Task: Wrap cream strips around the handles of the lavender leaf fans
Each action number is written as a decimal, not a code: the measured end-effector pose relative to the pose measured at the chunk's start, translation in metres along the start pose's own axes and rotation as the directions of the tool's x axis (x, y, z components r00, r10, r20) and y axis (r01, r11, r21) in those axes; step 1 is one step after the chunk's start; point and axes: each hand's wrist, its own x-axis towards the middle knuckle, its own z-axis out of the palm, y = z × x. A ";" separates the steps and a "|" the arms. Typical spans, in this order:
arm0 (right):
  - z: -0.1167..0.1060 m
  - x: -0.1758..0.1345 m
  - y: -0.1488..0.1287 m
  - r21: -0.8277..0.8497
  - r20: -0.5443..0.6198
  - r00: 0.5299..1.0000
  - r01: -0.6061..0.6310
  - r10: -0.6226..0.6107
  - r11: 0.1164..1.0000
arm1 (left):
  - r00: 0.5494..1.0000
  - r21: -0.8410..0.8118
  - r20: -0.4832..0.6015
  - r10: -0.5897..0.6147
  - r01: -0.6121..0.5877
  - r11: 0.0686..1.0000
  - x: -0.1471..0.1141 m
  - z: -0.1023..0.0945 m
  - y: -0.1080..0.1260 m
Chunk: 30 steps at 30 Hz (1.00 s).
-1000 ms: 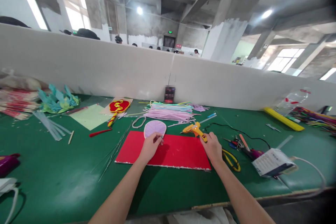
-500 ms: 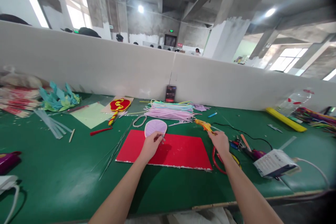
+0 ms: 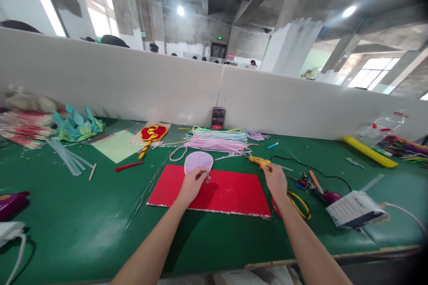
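My left hand (image 3: pixel 194 185) is over the red board (image 3: pixel 234 193), fingers pinched at the lower edge of a lilac oval fan piece (image 3: pixel 198 161) with a pale rim. The hand hides that lower edge, and a small grey spot shows near the fingertips. To the right, my right hand (image 3: pixel 276 180) has its fingers closed round the handle of a yellow-orange hot glue gun (image 3: pixel 258 161). Its nozzle points left, and a clear glue stick (image 3: pixel 286 168) shows behind it. Under the right wrist are red and yellow loops (image 3: pixel 299 205).
Lilac and pastel pipe cleaners (image 3: pixel 219 140) lie behind the board. A red-and-yellow fan-like ornament (image 3: pixel 153 133), green paper (image 3: pixel 115 147) and thin wires (image 3: pixel 147 191) are left. Scissors (image 3: pixel 309 182), a white box (image 3: pixel 357 208) and a yellow bar (image 3: pixel 369 151) are right. A white partition (image 3: pixel 160 84) stands behind.
My right hand and the glue gun have shifted slightly: the hand is a little further left and higher, its grip closer to the gun's body. My left hand and the lilac piece look unchanged.
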 end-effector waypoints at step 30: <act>0.026 -0.071 -0.078 -0.129 0.398 0.910 0.182 -0.117 0.975 | 0.946 0.725 -0.302 0.114 0.151 0.672 0.018 -0.039 -0.044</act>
